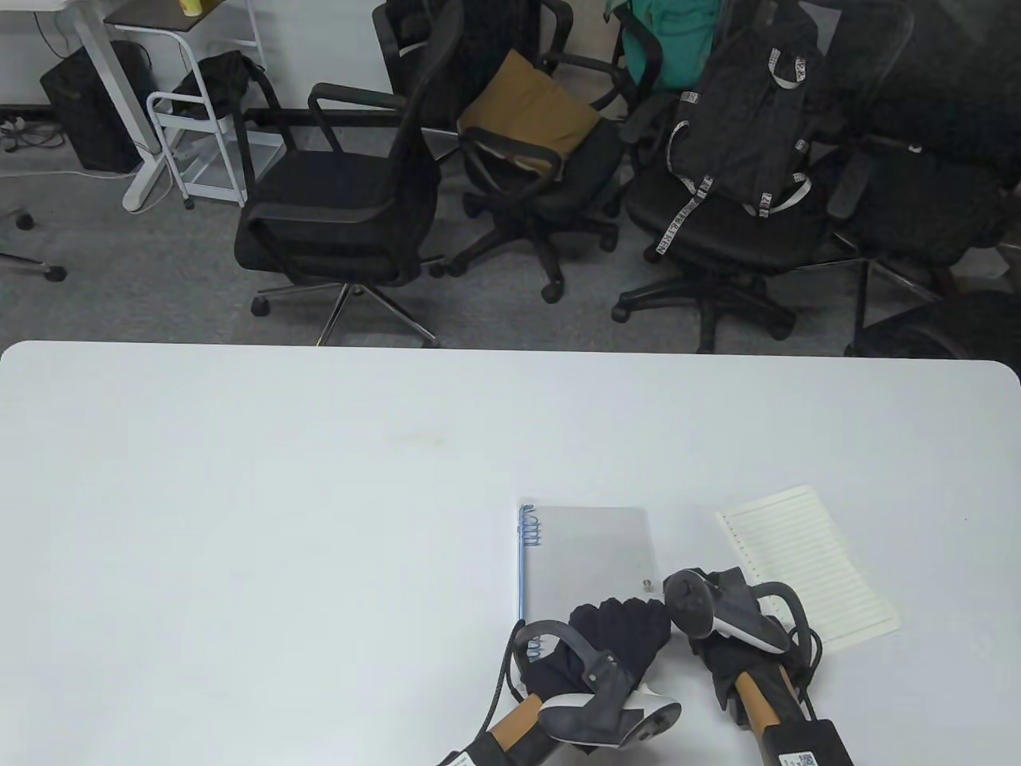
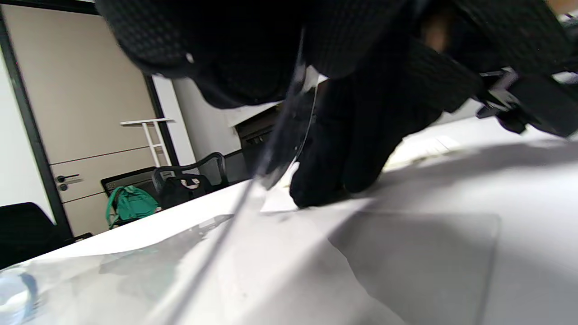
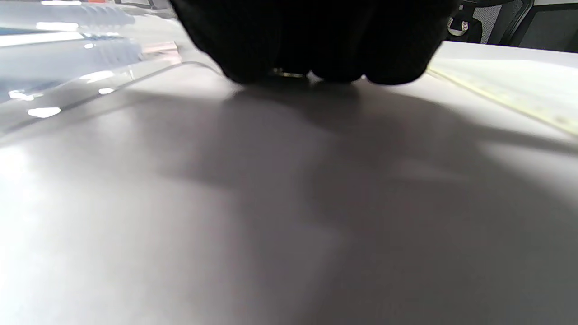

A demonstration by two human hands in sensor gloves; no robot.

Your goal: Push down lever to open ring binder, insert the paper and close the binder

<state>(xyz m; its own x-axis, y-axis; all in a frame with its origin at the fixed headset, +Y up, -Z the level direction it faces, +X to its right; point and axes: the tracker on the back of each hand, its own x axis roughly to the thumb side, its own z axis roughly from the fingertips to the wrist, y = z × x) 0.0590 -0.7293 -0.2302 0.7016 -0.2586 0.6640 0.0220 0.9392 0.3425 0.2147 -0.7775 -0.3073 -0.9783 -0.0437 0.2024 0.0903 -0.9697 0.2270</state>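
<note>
The clear ring binder (image 1: 586,550) with blue rings (image 1: 531,528) lies flat near the table's front edge. My left hand (image 1: 618,630) sits over its near right corner. In the left wrist view this hand (image 2: 235,54) pinches the thin clear cover (image 2: 271,158), whose edge stands lifted off the pages. My right hand (image 1: 710,650) is at the binder's right edge by the metal snap (image 1: 648,583), mostly under its tracker. Its fingertips (image 3: 316,45) press down beside the snap (image 3: 289,72). The lined loose sheet (image 1: 806,562) lies just right of the binder, untouched.
The white table (image 1: 279,495) stretches far to the left and back. Several black office chairs (image 1: 351,207) stand on the floor beyond its far edge. The loose sheet's edge (image 3: 510,90) lies close to my right hand.
</note>
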